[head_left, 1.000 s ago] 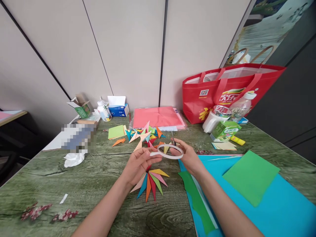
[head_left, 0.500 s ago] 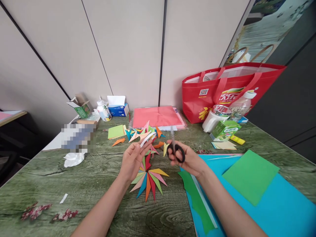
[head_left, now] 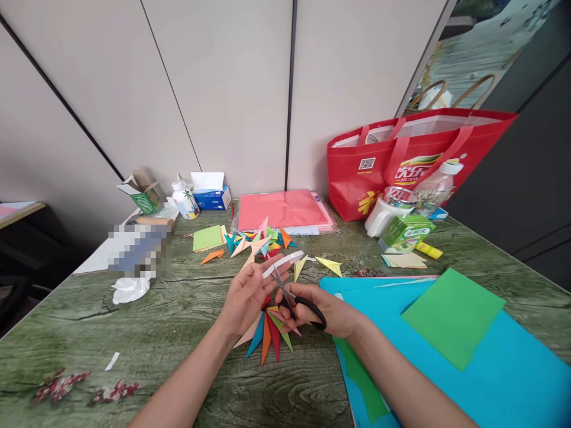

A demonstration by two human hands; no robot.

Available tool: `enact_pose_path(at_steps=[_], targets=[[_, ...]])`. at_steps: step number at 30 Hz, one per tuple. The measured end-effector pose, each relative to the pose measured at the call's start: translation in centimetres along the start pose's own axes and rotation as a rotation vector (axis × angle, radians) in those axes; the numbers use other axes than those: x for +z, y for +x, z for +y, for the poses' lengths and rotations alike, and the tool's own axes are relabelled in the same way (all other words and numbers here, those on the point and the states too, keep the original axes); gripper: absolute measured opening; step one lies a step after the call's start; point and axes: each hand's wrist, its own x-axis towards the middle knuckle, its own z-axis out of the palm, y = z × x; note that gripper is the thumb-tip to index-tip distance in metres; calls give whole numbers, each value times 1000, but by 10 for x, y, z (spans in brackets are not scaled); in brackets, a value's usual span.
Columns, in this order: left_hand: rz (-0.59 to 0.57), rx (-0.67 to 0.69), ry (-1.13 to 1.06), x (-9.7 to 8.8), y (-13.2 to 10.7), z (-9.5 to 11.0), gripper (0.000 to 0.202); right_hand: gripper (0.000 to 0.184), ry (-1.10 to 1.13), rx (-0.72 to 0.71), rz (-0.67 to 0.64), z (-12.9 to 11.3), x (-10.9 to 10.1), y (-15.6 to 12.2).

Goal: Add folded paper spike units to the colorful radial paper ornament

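Observation:
My left hand (head_left: 245,297) pinches one end of a narrow white strip (head_left: 289,260), probably tape or paper, whose free end points up to the right. My right hand (head_left: 319,309) is closed round the black handles of a pair of scissors (head_left: 314,310). Their blades are at the strip, close to my left fingertips; whether they are cutting cannot be told. Beneath my hands lies a fan of folded coloured paper points (head_left: 266,339), partly hidden by them. Behind is a heap of loose folded paper pieces (head_left: 250,244), with two yellow ones (head_left: 329,266) to its right.
Blue sheets (head_left: 446,380) lie at right, with a green square (head_left: 455,318) on top. A red bag (head_left: 357,178), a white mug (head_left: 383,217) and a green box (head_left: 405,232) stand at the back right. Pink sheets (head_left: 281,209) and a tissue box (head_left: 212,198) lie along the wall.
My right hand has brought the scissors left and down, from apart to the strip beside my left fingers. The strip now points more to the right.

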Motion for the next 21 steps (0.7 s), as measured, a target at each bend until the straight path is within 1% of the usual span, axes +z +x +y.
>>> enact_pose_path(at_steps=[7, 13, 21], targets=[[6, -27, 2, -1, -1, -4, 11, 48, -16, -21, 73, 1, 5, 3], [-1, -32, 15, -5, 0, -5, 12, 43, 55, -27, 74, 3, 7, 5], [0, -34, 3, -7, 0, -7, 12, 29, 88, -33, 89, 0, 12, 5]])
